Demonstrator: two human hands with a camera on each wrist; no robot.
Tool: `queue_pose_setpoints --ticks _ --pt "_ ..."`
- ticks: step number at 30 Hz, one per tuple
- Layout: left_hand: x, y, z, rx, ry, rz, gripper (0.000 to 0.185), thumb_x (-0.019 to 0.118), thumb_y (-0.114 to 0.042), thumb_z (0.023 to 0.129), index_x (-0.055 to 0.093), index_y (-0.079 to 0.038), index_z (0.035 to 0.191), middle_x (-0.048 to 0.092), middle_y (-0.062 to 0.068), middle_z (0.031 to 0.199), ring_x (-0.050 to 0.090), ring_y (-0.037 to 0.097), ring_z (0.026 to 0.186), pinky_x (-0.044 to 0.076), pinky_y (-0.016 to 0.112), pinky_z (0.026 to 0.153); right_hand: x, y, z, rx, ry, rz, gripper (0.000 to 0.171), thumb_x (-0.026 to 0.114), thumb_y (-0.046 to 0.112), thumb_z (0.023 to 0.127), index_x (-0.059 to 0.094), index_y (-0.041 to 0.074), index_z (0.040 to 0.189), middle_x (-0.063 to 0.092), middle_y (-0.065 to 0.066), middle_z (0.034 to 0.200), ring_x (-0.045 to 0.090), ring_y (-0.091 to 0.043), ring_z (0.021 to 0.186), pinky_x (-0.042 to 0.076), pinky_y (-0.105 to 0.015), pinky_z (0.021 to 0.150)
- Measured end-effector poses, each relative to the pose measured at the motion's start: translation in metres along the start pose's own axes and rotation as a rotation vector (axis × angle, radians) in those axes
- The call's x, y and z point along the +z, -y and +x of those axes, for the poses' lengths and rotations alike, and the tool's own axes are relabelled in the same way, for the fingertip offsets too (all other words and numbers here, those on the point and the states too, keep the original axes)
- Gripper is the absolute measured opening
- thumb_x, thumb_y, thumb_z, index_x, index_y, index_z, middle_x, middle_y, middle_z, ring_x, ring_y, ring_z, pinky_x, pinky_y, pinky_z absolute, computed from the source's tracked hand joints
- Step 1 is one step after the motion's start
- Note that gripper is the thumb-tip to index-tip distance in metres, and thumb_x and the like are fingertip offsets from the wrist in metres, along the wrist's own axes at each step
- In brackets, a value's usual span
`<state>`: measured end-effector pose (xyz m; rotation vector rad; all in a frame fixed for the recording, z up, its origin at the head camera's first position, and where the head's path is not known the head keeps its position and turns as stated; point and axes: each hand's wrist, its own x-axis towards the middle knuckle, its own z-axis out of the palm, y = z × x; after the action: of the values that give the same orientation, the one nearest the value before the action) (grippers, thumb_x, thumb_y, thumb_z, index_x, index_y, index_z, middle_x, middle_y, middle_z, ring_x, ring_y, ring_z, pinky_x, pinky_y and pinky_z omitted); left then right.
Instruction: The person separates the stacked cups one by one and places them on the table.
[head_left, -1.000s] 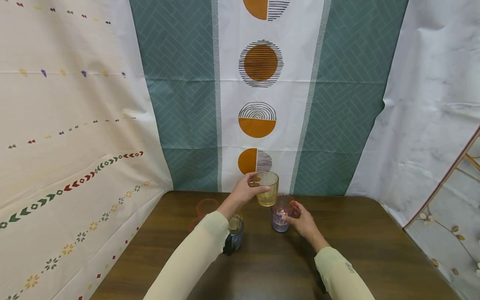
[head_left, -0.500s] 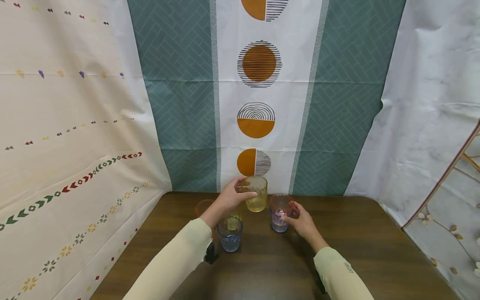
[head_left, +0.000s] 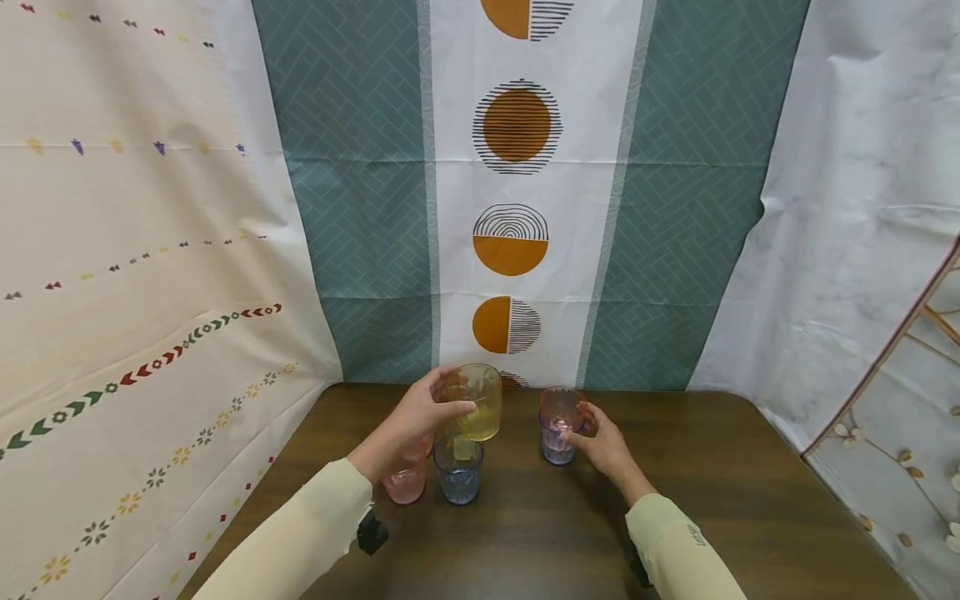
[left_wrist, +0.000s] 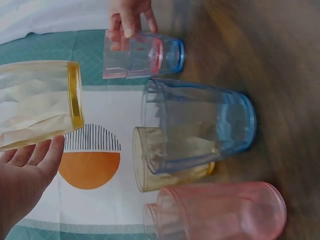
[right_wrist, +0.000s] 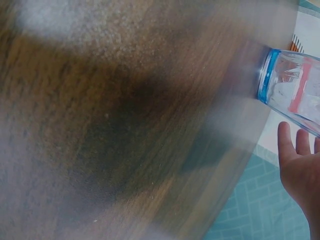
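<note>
My left hand [head_left: 444,405] grips a clear yellow cup [head_left: 483,404] and holds it in the air, just above and behind a blue cup [head_left: 459,472]. In the left wrist view the held yellow cup [left_wrist: 40,102] hangs clear of the blue cup [left_wrist: 200,125], and a second yellow cup [left_wrist: 170,172] stands right behind the blue one. A pink cup [head_left: 405,482] stands left of the blue one. My right hand [head_left: 596,437] holds a pink cup nested in a blue cup [head_left: 558,425], which stands on the table; the pair [right_wrist: 295,90] also shows in the right wrist view.
The dark wooden table [head_left: 570,533] is hemmed in by hanging patterned cloths: a cream one [head_left: 150,292] on the left, a teal and white one [head_left: 525,208] at the back, a white one [head_left: 847,250] on the right.
My left hand has carried the yellow cup left and slightly down, from beside the nested pair to above the blue cup. The pink cup has come into sight. My right hand has stayed put.
</note>
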<state>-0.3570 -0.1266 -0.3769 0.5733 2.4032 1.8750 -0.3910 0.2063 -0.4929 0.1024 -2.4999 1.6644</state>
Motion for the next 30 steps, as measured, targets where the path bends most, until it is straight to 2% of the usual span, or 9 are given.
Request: queue_pose_setpoints --ticks 4,8,12,15,21,25,30 --pt "-0.010 0.006 -0.016 -0.010 0.000 0.039 0.075 0.081 -0.022 0.084 0.042 -0.008 0.147 0.056 0.010 0.139 0.050 0.029 0.130 0.043 0.047 0.105 0.002 0.000 0.001 -0.001 0.001 -0.011 0.079 0.080 0.020 0.086 0.037 0.000 0.149 0.039 -0.026 0.151 0.040 -0.045 0.136 0.037 -0.056 0.107" --pt "-0.019 0.013 -0.032 -0.033 -0.003 0.038 0.074 0.081 -0.022 0.084 0.043 -0.010 0.147 0.056 0.007 0.140 0.049 0.029 0.132 0.046 0.044 0.102 0.003 0.000 0.001 -0.001 -0.009 -0.003 0.077 0.080 0.018 0.085 0.039 0.000 0.148 0.040 -0.025 0.150 0.040 -0.045 0.136 0.036 -0.056 0.108" --pt "-0.025 0.017 -0.046 -0.038 0.018 0.001 0.074 0.080 -0.019 0.085 0.041 -0.008 0.146 0.054 0.012 0.142 0.048 0.033 0.133 0.052 0.042 0.096 0.005 0.002 0.001 -0.001 -0.009 -0.008 0.076 0.080 0.017 0.085 0.039 0.000 0.148 0.040 -0.026 0.150 0.041 -0.046 0.135 0.036 -0.057 0.107" --pt "-0.028 0.018 -0.055 -0.018 0.035 0.007 0.074 0.079 -0.018 0.086 0.040 -0.004 0.147 0.052 0.016 0.143 0.046 0.035 0.135 0.049 0.044 0.100 0.005 0.002 0.001 0.002 -0.004 -0.021 0.077 0.080 0.019 0.086 0.039 0.000 0.148 0.040 -0.026 0.150 0.040 -0.046 0.135 0.036 -0.057 0.107" --pt "-0.028 0.023 -0.067 0.030 0.083 0.012 0.075 0.079 -0.015 0.086 0.037 0.001 0.147 0.050 0.019 0.143 0.044 0.036 0.136 0.031 0.054 0.112 0.004 0.002 0.000 0.009 -0.006 -0.022 0.077 0.080 0.020 0.086 0.038 0.001 0.148 0.040 -0.026 0.150 0.040 -0.045 0.136 0.036 -0.057 0.108" --pt "-0.027 0.027 -0.073 0.031 0.116 -0.013 0.076 0.078 -0.013 0.086 0.035 0.003 0.147 0.047 0.023 0.144 0.043 0.038 0.135 0.036 0.050 0.110 0.003 0.002 0.000 0.008 -0.006 -0.012 0.078 0.080 0.020 0.086 0.038 0.001 0.148 0.040 -0.026 0.151 0.040 -0.045 0.136 0.036 -0.057 0.108" --pt "-0.022 0.031 -0.079 -0.020 0.088 0.007 0.078 0.080 -0.015 0.084 0.037 0.000 0.147 0.048 0.019 0.145 0.042 0.037 0.136 0.037 0.048 0.109 0.000 0.001 0.000 0.017 0.000 0.001 0.078 0.079 0.020 0.087 0.036 0.001 0.149 0.038 -0.026 0.152 0.038 -0.045 0.137 0.036 -0.056 0.108"
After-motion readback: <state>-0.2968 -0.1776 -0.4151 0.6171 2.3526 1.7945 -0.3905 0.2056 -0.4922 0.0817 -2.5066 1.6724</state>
